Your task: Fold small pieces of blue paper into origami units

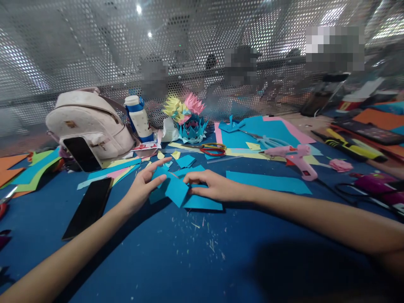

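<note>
Head view: your left hand (145,182) and right hand (211,185) both pinch one blue paper (176,190) over the counter (221,269).

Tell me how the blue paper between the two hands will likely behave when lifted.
The blue paper is probably light, since it looks like a thin sheet. It may be fairly stiff: its free lower corner shows no obvious droop. Those thin edges suggest it would crease if squeezed.
</note>
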A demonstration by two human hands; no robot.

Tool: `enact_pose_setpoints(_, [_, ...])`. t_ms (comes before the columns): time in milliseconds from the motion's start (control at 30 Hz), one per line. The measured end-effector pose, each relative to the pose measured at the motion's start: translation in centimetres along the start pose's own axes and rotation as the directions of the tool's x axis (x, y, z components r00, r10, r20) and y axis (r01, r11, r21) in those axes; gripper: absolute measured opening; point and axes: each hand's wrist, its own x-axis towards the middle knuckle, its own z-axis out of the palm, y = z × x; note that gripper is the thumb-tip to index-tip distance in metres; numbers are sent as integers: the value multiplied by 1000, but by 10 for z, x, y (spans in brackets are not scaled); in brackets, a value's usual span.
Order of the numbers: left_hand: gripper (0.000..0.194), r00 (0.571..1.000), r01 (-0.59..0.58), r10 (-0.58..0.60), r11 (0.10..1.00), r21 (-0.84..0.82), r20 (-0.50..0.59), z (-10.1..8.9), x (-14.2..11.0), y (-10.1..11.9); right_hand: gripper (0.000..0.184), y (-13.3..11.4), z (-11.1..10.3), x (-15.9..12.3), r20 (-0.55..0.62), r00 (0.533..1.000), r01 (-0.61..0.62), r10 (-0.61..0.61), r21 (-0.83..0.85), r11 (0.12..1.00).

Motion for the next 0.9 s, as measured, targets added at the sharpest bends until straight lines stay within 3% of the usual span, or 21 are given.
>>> enact_pose_setpoints(67, [41, 982, 17, -37, 994, 108, 184, -3, 0, 7, 14, -5, -3, -1, 148, 989, -12, 7, 29, 1000])
enact_pose_setpoints(133, [27, 936, -11, -75, 971, 240, 345, -4, -2, 13, 11, -9, -6, -1, 280, 960, -34, 24, 32, 999])
enact_pose_setpoints(233, [17, 893, -69, -99, 934, 351, 439, 4, -7, 16, 16, -10, -7, -2, 364, 931, -61, 37, 56, 997])
enact_pose_setpoints(300, [17, 878, -38, -124, 945, 325, 463, 13, -11, 14, 20, -8, -6, -2, 371, 928, -59, 37, 47, 997])
enact_pose_setpoints(467, [12, 901, 127, -207, 966, 226, 381, 31, -17, 5, 20, -3, -4, -2, 375, 927, -20, 13, 13, 1000])
enact_pose_setpoints(667, [5, 932, 47, -158, 945, 323, 327, 32, -19, 3, 22, -5, 5, -1, 312, 946, -90, 86, -1, 996])
enact_pose_setpoints(767, [6, 944, 53, -151, 946, 319, 294, 35, -21, 3, 30, -1, 11, 0, 225, 964, -153, 144, 22, 988])
enact_pose_setpoints(900, [4, 964, 80, -147, 956, 283, 223, 39, -21, -2, 24, 6, 11, 2, 183, 970, -181, 158, 119, 976])
